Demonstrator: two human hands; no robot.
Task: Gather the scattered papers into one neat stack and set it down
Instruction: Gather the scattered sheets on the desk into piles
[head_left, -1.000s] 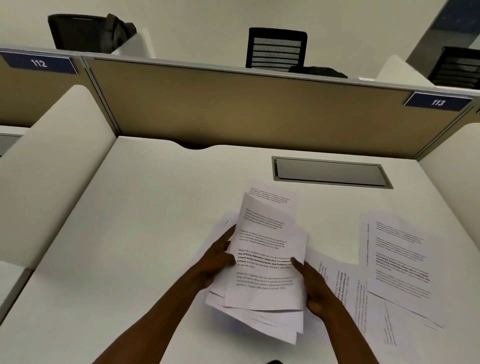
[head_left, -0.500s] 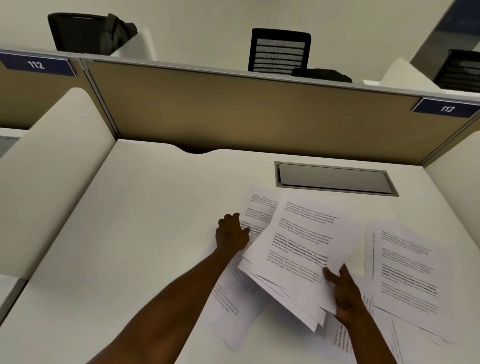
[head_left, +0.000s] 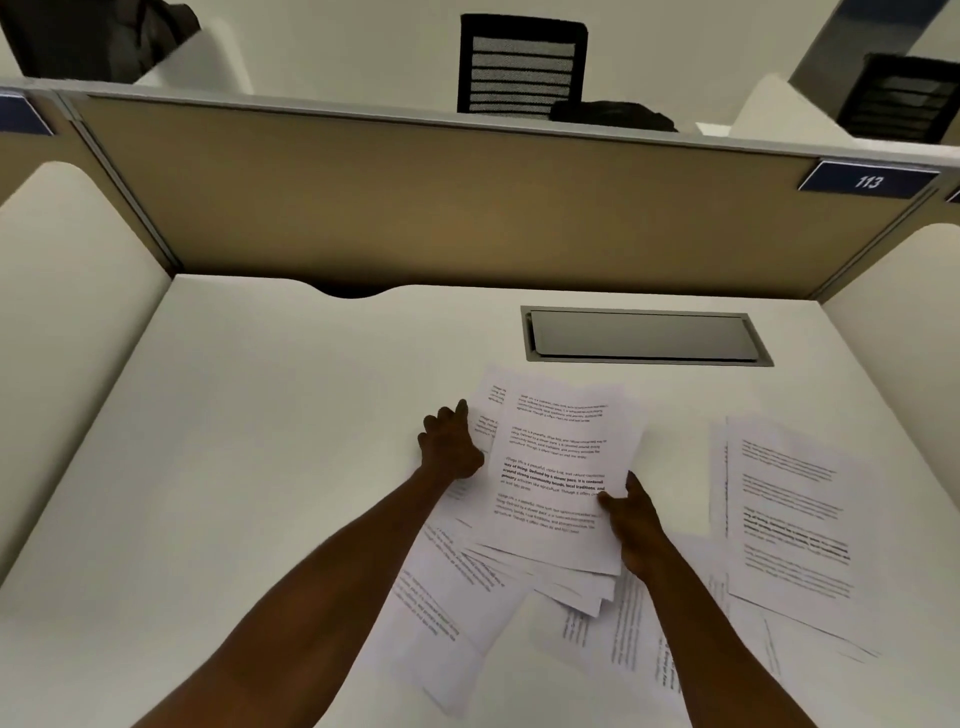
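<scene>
head view: the right hand (head_left: 638, 525) pinches the near right edge of the gathered bundle (head_left: 556, 478), thumb on top and fingers closed underneath. the left hand (head_left: 451, 447) lies half open at the bundle's left edge, fingers reaching over a sheet (head_left: 491, 400) that peeks out from under it; whether it grips anything cannot be told. to do this step well, the left hand should probably draw that sheet in beneath the bundle while the right holds its pinch firm, since the lower sheets already fan out at the near corner. loose pages (head_left: 441, 618) lie on the desk (head_left: 249, 415) near the bundle's left, and another spread (head_left: 789, 519) sits to its right, not yet gathered.
</scene>
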